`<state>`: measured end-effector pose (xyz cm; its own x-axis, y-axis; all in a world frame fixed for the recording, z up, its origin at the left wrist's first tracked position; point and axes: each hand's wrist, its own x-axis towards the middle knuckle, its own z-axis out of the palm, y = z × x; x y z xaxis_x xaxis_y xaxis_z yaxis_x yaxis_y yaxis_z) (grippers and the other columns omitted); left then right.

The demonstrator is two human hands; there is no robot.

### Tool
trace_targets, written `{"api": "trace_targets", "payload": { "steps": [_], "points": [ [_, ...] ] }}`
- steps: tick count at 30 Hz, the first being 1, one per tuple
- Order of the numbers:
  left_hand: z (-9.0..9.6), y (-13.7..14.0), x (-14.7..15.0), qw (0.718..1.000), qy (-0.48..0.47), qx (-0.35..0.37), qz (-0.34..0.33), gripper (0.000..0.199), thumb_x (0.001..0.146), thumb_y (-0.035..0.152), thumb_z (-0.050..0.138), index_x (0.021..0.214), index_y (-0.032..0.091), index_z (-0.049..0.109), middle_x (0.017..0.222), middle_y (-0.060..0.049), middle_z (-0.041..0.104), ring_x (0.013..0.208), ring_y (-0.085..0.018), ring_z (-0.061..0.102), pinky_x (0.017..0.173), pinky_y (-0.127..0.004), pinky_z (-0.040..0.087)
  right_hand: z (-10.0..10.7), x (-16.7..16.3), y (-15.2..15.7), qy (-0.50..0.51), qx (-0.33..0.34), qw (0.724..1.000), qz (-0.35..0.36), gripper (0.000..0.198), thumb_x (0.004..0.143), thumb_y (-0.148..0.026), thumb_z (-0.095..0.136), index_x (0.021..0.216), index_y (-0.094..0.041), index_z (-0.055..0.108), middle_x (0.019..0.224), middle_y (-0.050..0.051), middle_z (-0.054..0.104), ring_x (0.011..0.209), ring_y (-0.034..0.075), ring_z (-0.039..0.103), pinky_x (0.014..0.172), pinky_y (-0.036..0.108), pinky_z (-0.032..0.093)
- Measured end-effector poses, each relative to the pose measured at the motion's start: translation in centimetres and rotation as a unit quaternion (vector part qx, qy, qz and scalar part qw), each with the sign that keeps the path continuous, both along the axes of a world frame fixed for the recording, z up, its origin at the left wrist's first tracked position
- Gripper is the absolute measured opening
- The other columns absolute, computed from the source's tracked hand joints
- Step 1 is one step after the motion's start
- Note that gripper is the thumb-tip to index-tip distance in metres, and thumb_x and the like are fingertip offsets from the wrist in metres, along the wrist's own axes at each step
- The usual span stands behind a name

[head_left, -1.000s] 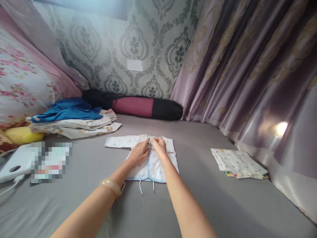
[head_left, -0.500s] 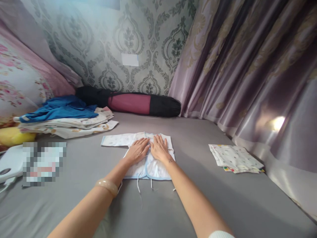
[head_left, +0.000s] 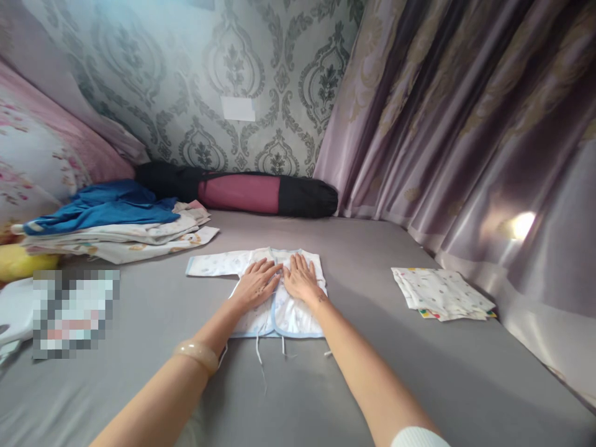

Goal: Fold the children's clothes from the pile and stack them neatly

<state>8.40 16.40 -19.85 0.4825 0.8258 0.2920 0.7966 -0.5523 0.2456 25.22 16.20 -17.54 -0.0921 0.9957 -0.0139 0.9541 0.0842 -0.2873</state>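
Observation:
A small white baby shirt [head_left: 293, 316] with pale blue trim lies flat on the grey sheet. One sleeve [head_left: 215, 263] stretches out to the left; on the right no sleeve sticks out. White tie strings hang from its lower hem. My left hand [head_left: 257, 284] rests palm down on the left front of the shirt, fingers stretched out. Beside it my right hand [head_left: 300, 277] lies flat on the upper right front, fingers slightly spread. The two hands nearly meet at the shirt's middle opening. Neither hand grips the cloth.
Folded clothes [head_left: 139, 239] with a blue garment [head_left: 105, 208] on top lie at the back left. A folded patterned cloth [head_left: 442, 293] is on the right. A black and maroon roll bag [head_left: 239, 192] lies along the wall. Curtains [head_left: 447, 124] hang at the right.
The camera view has shifted slightly. Both hands stay flat on the shirt in nearly the same places, and the shirt keeps its shape.

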Motion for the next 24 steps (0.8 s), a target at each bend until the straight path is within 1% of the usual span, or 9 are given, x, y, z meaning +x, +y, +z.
{"api": "trace_targets", "payload": {
  "steps": [5,8,11,15,20,24],
  "points": [
    [-0.1,0.1,0.1,1.000,0.008,-0.001,0.007,0.050,0.097,0.045,0.027,0.137,0.025,0.049,0.141,-0.005,0.050,0.136,-0.026,0.035,0.111,-0.045,0.027,-0.3,2.1,0.3,-0.029,0.028,0.998,-0.044,0.062,0.097,-0.038,0.025,0.148,-0.002,0.025,0.156,0.017,0.019,0.144,0.027,0.012,0.115,0.044,0.003],
    [-0.1,0.0,0.2,1.000,0.012,-0.001,0.010,0.049,0.097,0.043,0.026,0.136,0.026,0.050,0.141,-0.004,0.050,0.137,-0.026,0.034,0.111,-0.044,0.026,-0.8,2.9,0.3,-0.023,0.034,0.998,-0.050,0.062,0.097,-0.039,0.028,0.147,-0.003,0.027,0.155,0.017,0.020,0.144,0.027,0.012,0.115,0.042,0.004],
    [0.0,0.0,0.2,1.000,0.019,-0.003,0.012,0.048,0.098,0.042,0.025,0.136,0.026,0.049,0.142,-0.004,0.050,0.137,-0.026,0.034,0.111,-0.043,0.026,-1.1,3.0,0.3,-0.015,0.037,0.998,-0.047,0.062,0.097,-0.038,0.029,0.147,-0.002,0.027,0.155,0.018,0.020,0.144,0.028,0.012,0.115,0.042,0.005],
    [0.1,-0.1,0.2,0.999,0.028,-0.009,0.016,0.051,0.098,0.044,0.023,0.139,0.025,0.046,0.145,-0.003,0.046,0.138,-0.026,0.032,0.112,-0.045,0.024,-1.1,3.1,0.4,-0.018,0.034,0.998,-0.047,0.063,0.097,-0.039,0.029,0.147,0.000,0.027,0.155,0.019,0.020,0.144,0.028,0.014,0.115,0.043,0.006],
    [0.0,-0.1,0.2,1.000,0.026,-0.006,0.017,0.052,0.098,0.046,0.022,0.143,0.027,0.039,0.150,-0.002,0.039,0.142,-0.025,0.025,0.115,-0.046,0.018,-1.0,4.0,0.4,-0.030,0.037,0.996,-0.077,0.063,0.097,-0.037,0.028,0.146,0.003,0.026,0.154,0.022,0.020,0.143,0.029,0.015,0.114,0.043,0.007],
    [-0.3,0.0,0.4,0.999,0.035,-0.013,0.032,0.051,0.098,0.045,0.022,0.142,0.027,0.041,0.148,-0.002,0.041,0.141,-0.025,0.027,0.115,-0.046,0.017,-0.9,4.2,0.3,-0.036,0.024,0.996,-0.080,0.065,0.097,-0.037,0.027,0.146,0.005,0.024,0.154,0.022,0.020,0.143,0.030,0.016,0.114,0.042,0.009]
  ]
}}
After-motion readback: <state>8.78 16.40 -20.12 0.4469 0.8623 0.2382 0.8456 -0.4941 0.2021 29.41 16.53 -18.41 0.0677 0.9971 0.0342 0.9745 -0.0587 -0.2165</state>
